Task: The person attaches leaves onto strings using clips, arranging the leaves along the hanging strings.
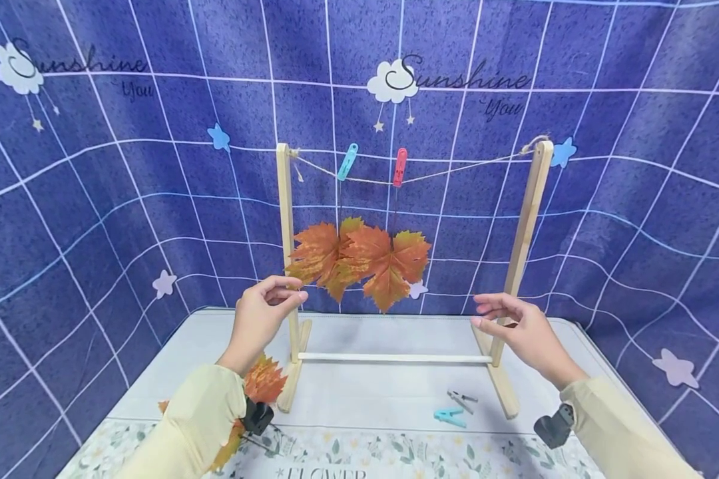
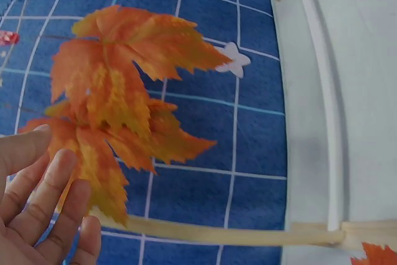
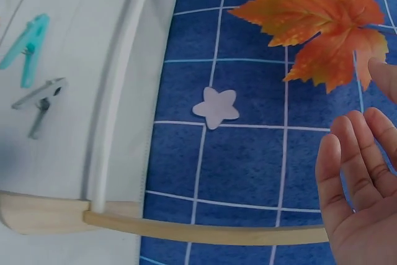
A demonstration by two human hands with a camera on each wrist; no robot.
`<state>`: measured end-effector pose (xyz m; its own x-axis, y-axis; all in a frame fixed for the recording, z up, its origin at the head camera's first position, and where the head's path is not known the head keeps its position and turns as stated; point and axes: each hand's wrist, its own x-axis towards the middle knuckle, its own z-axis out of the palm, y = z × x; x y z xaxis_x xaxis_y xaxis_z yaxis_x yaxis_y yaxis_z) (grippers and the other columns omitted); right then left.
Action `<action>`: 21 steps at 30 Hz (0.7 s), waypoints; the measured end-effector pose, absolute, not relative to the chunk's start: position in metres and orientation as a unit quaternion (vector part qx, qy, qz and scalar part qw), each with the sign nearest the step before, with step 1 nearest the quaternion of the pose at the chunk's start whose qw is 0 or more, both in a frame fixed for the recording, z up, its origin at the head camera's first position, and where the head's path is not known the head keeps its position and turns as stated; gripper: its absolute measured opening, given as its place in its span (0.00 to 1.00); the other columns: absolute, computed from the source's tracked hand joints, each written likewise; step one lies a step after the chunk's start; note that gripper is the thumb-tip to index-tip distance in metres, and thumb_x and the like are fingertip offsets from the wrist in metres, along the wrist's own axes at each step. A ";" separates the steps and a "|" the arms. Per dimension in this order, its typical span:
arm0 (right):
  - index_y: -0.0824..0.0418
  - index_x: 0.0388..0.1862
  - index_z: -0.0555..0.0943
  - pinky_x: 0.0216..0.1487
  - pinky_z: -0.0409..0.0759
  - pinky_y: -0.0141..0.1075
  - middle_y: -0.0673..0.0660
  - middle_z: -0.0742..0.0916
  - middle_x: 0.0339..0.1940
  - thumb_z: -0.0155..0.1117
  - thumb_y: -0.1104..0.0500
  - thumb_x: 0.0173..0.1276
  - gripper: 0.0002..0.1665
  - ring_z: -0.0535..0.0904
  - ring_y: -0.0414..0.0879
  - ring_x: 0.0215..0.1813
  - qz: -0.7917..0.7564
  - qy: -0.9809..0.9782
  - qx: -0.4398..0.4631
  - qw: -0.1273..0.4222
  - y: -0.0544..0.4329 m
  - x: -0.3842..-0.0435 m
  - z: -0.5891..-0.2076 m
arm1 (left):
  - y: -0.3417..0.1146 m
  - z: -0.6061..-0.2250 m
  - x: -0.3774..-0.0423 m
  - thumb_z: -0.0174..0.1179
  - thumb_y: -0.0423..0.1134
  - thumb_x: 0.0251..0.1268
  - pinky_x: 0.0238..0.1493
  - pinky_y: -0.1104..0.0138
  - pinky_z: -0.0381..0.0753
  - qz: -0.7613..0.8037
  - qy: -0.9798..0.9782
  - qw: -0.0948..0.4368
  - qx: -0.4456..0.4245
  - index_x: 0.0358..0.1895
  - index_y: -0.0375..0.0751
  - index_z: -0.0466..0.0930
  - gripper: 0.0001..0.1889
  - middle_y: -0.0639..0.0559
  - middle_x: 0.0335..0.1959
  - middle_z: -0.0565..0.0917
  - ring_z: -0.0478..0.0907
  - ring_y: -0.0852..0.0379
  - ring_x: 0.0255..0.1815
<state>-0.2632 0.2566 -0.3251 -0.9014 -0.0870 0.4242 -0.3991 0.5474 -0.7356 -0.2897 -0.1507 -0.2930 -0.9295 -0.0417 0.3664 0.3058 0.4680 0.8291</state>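
Fingers, head view: loosely bent on left hand (image 1: 266, 311) and right hand (image 1: 520, 324), flanking two orange leaves (image 1: 365, 256) pegged to a string (image 1: 455, 170).
Left wrist: I see fingertips (image 2: 63, 162) slightly spread.
Right wrist: fingers (image 3: 330, 153) together, thumb apart.

From my head, forward and down: the whole rack (image 1: 528, 213). Nearer, turned sideways: my left wrist camera (image 1: 257, 417) and right wrist camera (image 1: 553, 428), sharing the hanging leaves (image 2: 108, 91), upper left and upper right respectively.

A blue gridded curtain (image 1: 156, 133) fills the back, white cloud (image 1: 389, 92) high, pale star (image 1: 676, 368) low right! Leafy print (image 1: 383, 444) crosses the bench (image 1: 389, 392) up front.
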 end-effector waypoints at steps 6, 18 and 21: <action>0.63 0.60 0.82 0.43 0.78 0.33 0.59 0.87 0.45 0.72 0.56 0.69 0.23 0.81 0.38 0.43 0.460 -0.864 0.125 0.161 0.261 -0.258 -0.341 | -0.163 -0.308 -0.284 0.69 0.39 0.67 0.47 0.68 0.75 -0.518 -0.839 0.157 -0.059 0.53 0.37 0.85 0.15 0.48 0.39 0.90 0.85 0.54 0.47; 0.67 0.60 0.81 0.41 0.80 0.33 0.58 0.87 0.45 0.70 0.62 0.69 0.22 0.81 0.36 0.42 0.489 -0.850 0.120 0.152 0.264 -0.250 -0.370 | -0.190 -0.352 -0.269 0.68 0.39 0.69 0.45 0.71 0.78 -0.509 -0.853 0.110 -0.030 0.54 0.36 0.84 0.15 0.46 0.42 0.89 0.85 0.54 0.46; 0.67 0.60 0.81 0.42 0.79 0.32 0.58 0.87 0.44 0.71 0.62 0.68 0.22 0.81 0.36 0.42 0.490 -0.850 0.115 0.154 0.264 -0.249 -0.376 | -0.195 -0.361 -0.265 0.69 0.38 0.68 0.44 0.72 0.79 -0.511 -0.852 0.106 -0.025 0.52 0.36 0.85 0.14 0.45 0.41 0.89 0.86 0.54 0.45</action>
<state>-0.2492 0.2641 -0.3756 -0.9263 -0.0446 0.3742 -0.3460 0.4938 -0.7978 -0.2655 -0.1952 -0.3609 -0.9763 -0.0666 0.2058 0.1502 0.4758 0.8666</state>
